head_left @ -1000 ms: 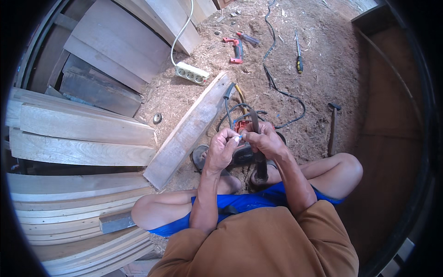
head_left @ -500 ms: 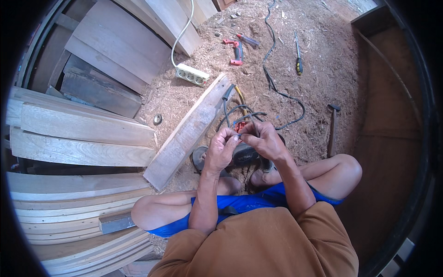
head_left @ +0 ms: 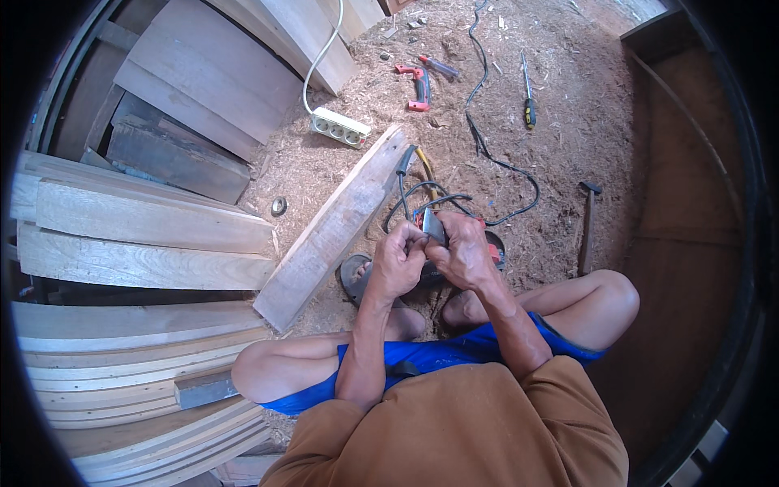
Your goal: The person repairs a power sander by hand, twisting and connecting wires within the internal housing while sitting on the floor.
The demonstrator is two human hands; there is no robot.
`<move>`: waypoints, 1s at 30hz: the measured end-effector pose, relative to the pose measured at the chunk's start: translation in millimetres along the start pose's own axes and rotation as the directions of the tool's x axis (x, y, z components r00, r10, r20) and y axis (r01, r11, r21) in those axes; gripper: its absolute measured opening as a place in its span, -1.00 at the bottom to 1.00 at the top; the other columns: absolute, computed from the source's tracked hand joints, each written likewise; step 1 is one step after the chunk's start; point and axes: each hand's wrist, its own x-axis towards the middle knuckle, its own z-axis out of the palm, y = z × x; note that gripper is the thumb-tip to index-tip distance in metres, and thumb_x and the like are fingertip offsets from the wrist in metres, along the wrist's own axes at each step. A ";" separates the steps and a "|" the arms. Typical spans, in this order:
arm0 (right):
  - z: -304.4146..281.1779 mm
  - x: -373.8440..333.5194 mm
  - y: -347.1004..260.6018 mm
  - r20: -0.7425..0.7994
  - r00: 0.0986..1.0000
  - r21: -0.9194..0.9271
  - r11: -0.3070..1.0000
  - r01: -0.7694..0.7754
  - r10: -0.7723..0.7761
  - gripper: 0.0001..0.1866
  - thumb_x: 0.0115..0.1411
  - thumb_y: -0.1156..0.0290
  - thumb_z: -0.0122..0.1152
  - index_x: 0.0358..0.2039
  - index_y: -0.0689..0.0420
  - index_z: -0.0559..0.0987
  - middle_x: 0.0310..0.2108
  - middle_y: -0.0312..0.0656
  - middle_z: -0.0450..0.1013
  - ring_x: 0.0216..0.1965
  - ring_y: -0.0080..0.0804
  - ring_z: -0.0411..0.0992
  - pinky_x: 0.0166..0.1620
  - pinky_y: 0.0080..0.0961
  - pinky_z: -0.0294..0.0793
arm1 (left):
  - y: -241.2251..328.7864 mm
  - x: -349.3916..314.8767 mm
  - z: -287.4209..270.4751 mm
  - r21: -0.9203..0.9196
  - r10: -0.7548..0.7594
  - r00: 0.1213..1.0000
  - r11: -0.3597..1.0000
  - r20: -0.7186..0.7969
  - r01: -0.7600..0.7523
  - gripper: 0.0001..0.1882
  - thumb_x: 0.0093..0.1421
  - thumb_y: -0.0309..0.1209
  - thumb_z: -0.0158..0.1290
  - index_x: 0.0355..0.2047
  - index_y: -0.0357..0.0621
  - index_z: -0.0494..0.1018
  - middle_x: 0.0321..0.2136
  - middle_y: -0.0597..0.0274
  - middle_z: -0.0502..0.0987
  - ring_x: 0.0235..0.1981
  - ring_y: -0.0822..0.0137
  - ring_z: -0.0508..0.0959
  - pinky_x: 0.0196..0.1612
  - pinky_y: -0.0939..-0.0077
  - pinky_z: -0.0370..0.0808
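In the head view, I take as my landmark the long, pale, rough-faced wooden plank slanting across the sawdust-strewn floor. Right of its middle, and apart from it, both hands meet in close fingertip work at a grey flat metal blade. I judge the step in hand to be fine handling at that blade's edge; from here, I'd say the next move calls for light, steady fingers, and for keeping the left thumb clear of the metal.

The right hand is wrapped around the blade, its grip firm, the knuckles turned up and the blade's pale end angled away from the body. The left hand, nearer the plank, has its grip pinched narrow beside the blade; I cannot tell whether something small sits between thumb and finger. Both forearms come up from the lower edge and converge, elbows low beside the brown shirt.

Partly hidden beneath the hands, also right of the plank, I make out a red-and-black tool body. A looped black cable lies just right of the plank's far end; a white socket strip rests left of that end.
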 end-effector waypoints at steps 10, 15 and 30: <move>2.8 0.5 4.6 -0.097 0.995 0.001 1.000 0.023 -0.023 -0.75 0.00 0.40 0.34 -0.37 0.25 0.51 -0.44 0.07 0.47 -0.37 0.05 0.50 -0.30 -0.13 0.43 | 8.5 3.2 1.7 -0.155 -0.080 0.996 0.984 0.037 0.085 -0.95 0.28 -0.59 0.04 -0.36 -0.23 0.46 -0.53 0.41 0.47 -0.48 0.68 0.37 -0.41 0.68 0.34; -5.7 1.5 9.6 0.103 0.987 0.331 0.931 -0.153 0.126 -0.81 0.10 0.46 0.27 -0.29 0.28 0.55 -0.43 -0.11 0.53 -0.38 -0.40 0.52 -0.28 -0.33 0.48 | 0.9 0.0 0.0 -0.294 -0.046 0.999 0.955 0.022 0.050 -0.94 0.31 -0.52 0.04 -0.35 -0.21 0.45 -0.50 0.46 0.44 -0.46 0.69 0.35 -0.40 0.70 0.33; -17.4 3.1 -0.7 0.075 0.996 0.143 0.988 -0.048 0.038 -0.89 0.11 0.49 0.23 -0.43 0.30 0.56 -0.54 -0.10 0.46 -0.46 -0.43 0.43 -0.37 -0.36 0.39 | 1.9 -2.1 1.3 -0.062 -0.013 1.000 0.998 -0.013 0.012 -0.95 0.29 -0.53 0.07 -0.35 -0.22 0.47 -0.56 0.46 0.44 -0.54 0.67 0.33 -0.49 0.68 0.28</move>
